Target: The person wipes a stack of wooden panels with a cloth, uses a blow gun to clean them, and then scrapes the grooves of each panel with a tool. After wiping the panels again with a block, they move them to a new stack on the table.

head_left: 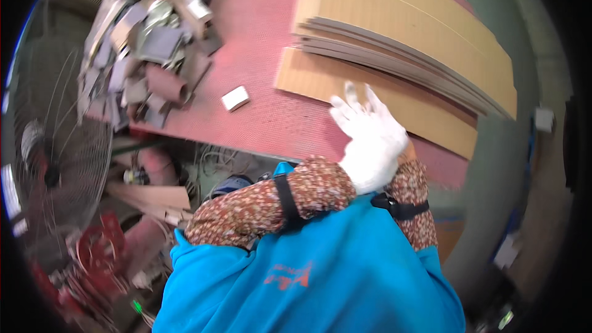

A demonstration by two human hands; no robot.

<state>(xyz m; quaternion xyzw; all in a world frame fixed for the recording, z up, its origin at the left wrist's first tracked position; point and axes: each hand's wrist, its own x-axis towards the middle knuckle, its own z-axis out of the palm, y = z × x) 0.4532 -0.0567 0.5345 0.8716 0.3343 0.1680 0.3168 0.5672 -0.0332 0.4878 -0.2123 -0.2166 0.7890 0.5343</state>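
Observation:
My left hand [370, 135], in a white glove, reaches across in front of my body to the right. Its fingers are stretched out and spread over the near edge of a long, light wood-coloured board [425, 120]. Whether the fingertips touch that board, I cannot tell. Behind the glove, my right hand [406, 153] shows only as a small strip of bare skin; its fingers are hidden. Just beyond the single board lies a stack of similar long boards [407, 18], with uneven ends at the left.
The red table [246, 129] carries a small white block [235, 98] left of the boards. A heap of offcuts and scraps [154, 49] covers its far left corner. On the left stand a large wire-caged fan [61, 166] and red machinery [102, 246]; wood strips [154, 197] lie below the table edge.

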